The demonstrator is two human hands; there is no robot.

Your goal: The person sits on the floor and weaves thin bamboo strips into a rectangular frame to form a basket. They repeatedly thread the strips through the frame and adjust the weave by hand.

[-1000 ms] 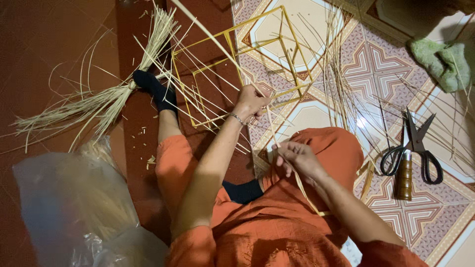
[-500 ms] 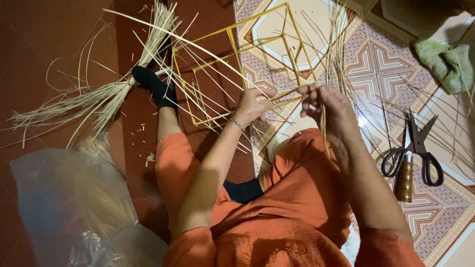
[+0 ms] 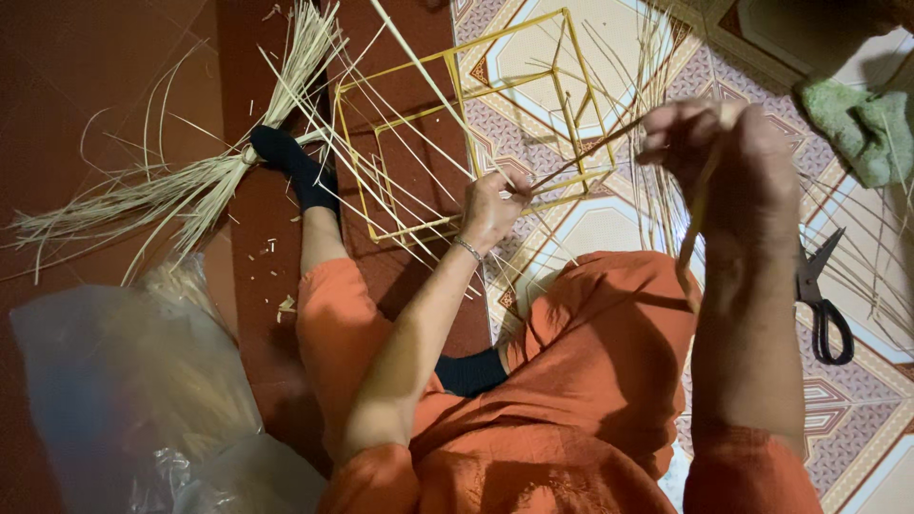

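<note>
Over the patterned tiles, both hands (image 3: 490,205) (image 3: 724,157) pinch 1 thin straw strip (image 3: 586,152) taut.

Yellow square strip frame (image 3: 457,143) lies tilted, thin strip (image 3: 590,152) stretched across.

Dry matt straw strips (image 3: 171,195); glossy clear plastic bag (image 3: 124,400); matt orange cloth trousers (image 3: 590,381).
</note>
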